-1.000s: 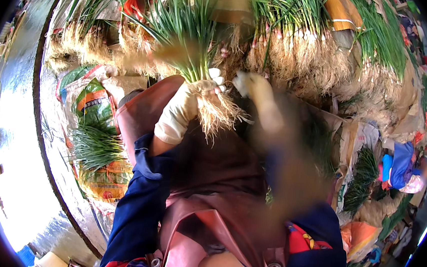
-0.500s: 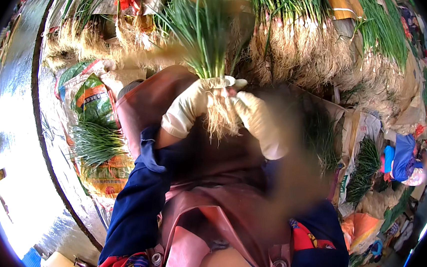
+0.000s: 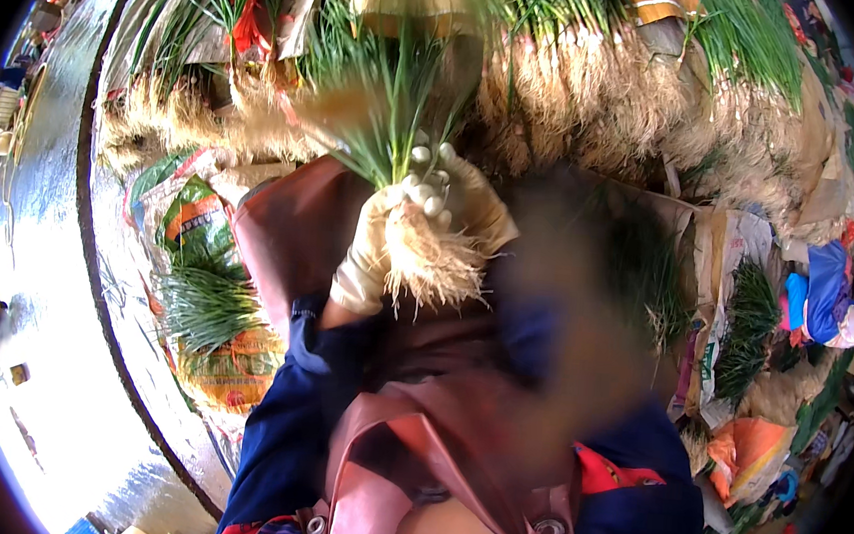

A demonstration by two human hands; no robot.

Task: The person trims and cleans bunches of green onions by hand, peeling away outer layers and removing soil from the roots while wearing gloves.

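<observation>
Bundle of green onions (image 3: 393,161) was held near the middle of the view, in front of a reddish-brown apron (image 3: 441,414). Its leaves were directed to the upper edge of the view, and its pale roots (image 3: 437,268) were spread below. It was clamped in the left hand (image 3: 374,238), which was gloved in cream colour and was closed around the onions just above the roots. The right hand (image 3: 479,206), gloved in a similar way, was placed close together with the left one, at the right side of the bundle; whether the onions were also gripped by it could not be told. Dark blue sleeves (image 3: 277,446) were worn with the apron. Beyond the hands, a row of more onions (image 3: 601,95) was laid out, with tangled roots turned toward the apron. At the left, a heap of green leaves (image 3: 206,300) was laid on a printed orange bag (image 3: 238,368). At the right, an orange and white bag (image 3: 745,455) was seen below a dark green heap (image 3: 743,327).
</observation>
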